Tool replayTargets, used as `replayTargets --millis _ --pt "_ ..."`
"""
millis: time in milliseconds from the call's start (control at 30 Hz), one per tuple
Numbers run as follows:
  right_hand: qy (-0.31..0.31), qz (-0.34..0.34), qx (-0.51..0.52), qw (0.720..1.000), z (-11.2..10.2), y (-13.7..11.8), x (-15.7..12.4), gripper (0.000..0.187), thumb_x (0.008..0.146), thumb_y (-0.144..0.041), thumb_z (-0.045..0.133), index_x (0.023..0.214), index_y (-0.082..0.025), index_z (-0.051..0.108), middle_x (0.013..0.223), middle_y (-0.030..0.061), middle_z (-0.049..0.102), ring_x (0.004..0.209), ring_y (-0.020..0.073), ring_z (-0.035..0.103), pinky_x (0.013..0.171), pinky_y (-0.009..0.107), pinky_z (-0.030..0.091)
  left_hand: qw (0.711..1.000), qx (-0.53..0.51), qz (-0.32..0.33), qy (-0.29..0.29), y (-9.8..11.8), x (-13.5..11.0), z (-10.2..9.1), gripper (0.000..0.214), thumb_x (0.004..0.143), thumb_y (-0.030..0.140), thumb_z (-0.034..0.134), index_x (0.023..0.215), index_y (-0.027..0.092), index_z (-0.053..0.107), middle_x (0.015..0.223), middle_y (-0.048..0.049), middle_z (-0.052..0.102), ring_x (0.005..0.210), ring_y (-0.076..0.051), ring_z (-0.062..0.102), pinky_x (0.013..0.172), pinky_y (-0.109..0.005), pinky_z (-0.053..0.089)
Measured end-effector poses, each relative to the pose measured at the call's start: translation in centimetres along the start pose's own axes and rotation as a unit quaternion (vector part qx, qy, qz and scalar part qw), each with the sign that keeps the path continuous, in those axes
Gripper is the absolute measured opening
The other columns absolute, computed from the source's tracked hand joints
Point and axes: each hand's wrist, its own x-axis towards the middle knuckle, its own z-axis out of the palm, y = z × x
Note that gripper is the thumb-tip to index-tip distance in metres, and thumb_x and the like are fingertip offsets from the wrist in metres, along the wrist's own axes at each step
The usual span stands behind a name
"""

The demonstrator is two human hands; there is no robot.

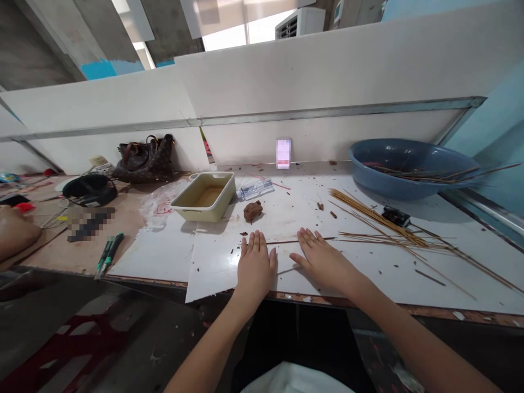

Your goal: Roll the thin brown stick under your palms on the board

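Note:
My left hand (256, 262) lies flat, palm down, on a white board (221, 262), with nothing in it. My right hand (321, 259) rests flat on the same board, its fingertips over a thin wooden stick (282, 241) that runs sideways just beyond the left fingertips. A lump of brown clay (252, 211) sits a little beyond my left hand, with small crumbs scattered around it. To the right lies a loose spread of thin bamboo sticks (380, 229).
A cream tray (203, 196), a plastic bottle (256, 189) and a blurred phone (283, 153) stand beyond the clay. A blue basin (403, 166) holds more sticks. At left are a brown handbag (145, 161) and green-handled tools (109, 250). A white wall backs the bench.

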Motion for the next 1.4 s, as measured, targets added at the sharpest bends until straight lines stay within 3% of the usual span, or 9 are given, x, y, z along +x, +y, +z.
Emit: replayTargets --millis 200,467,700,767,967,1233,1400 --pt "0.053 -0.030 0.015 0.998 2.3 -0.4 -4.6 0.087 0.111 -0.069 0.024 0.170 -0.006 0.032 0.173 0.0232 0.034 0.162 0.0334 0.033 0.132 0.055 0.032 0.999 0.005 0.034 0.025 -0.6 -4.7 0.8 0.058 0.113 0.035 0.035 0.161 0.005 0.049 0.167 -0.0208 0.047 0.160 -0.032 0.041 0.133 -0.055 0.033" --pt "-0.004 0.006 0.012 1.000 0.0 0.4 0.0 0.090 0.111 -0.067 0.022 0.167 0.003 0.033 0.173 0.0276 0.032 0.163 0.0340 0.028 0.135 0.053 0.021 0.999 -0.013 -0.004 -0.044 -0.8 0.6 -1.1 0.058 0.113 0.034 0.036 0.157 -0.001 0.051 0.166 -0.0246 0.047 0.159 -0.033 0.041 0.134 -0.055 0.027" --pt "0.054 -0.045 0.006 0.997 1.9 0.1 -4.3 0.084 0.113 -0.062 0.021 0.167 0.000 0.036 0.172 0.0262 0.033 0.161 0.0347 0.033 0.131 0.056 0.033 0.999 0.009 0.033 0.018 -1.3 -4.6 0.9 0.059 0.113 0.035 0.032 0.161 0.003 0.047 0.168 -0.0206 0.047 0.160 -0.031 0.040 0.132 -0.055 0.033" --pt "0.044 -0.039 0.001 0.998 1.7 0.3 -3.9 0.086 0.113 -0.063 0.019 0.166 0.002 0.036 0.172 0.0271 0.033 0.161 0.0347 0.033 0.132 0.055 0.032 0.999 0.001 0.034 0.013 -1.6 -4.2 0.9 0.059 0.114 0.035 0.031 0.160 0.003 0.047 0.168 -0.0209 0.047 0.160 -0.031 0.040 0.132 -0.055 0.032" --pt "0.020 -0.006 -0.001 1.000 0.2 0.8 0.0 0.088 0.112 -0.064 0.019 0.166 0.003 0.036 0.171 0.0272 0.035 0.162 0.0343 0.030 0.134 0.054 0.025 1.000 -0.019 0.004 -0.011 -1.8 0.4 -0.3 0.058 0.112 0.033 0.034 0.159 0.003 0.050 0.164 -0.0234 0.051 0.158 -0.034 0.043 0.133 -0.060 0.029" --pt "0.061 -0.032 -0.019 0.997 2.1 -0.1 -4.6 0.087 0.113 -0.063 0.019 0.166 0.003 0.037 0.171 0.0271 0.034 0.161 0.0346 0.034 0.132 0.054 0.030 0.999 0.002 0.033 0.002 -1.9 -4.7 0.4 0.060 0.113 0.035 0.033 0.162 0.001 0.045 0.169 -0.0229 0.044 0.161 -0.033 0.038 0.133 -0.056 0.030" --pt "0.026 -0.007 -0.003 1.000 0.8 0.7 -1.4 0.089 0.112 -0.064 0.017 0.165 0.005 0.037 0.171 0.0284 0.034 0.162 0.0351 0.032 0.134 0.055 0.025 1.000 -0.013 0.019 -0.015 -2.5 -1.5 -0.1 0.059 0.113 0.034 0.031 0.161 0.005 0.047 0.167 -0.0226 0.048 0.160 -0.034 0.041 0.132 -0.060 0.031"
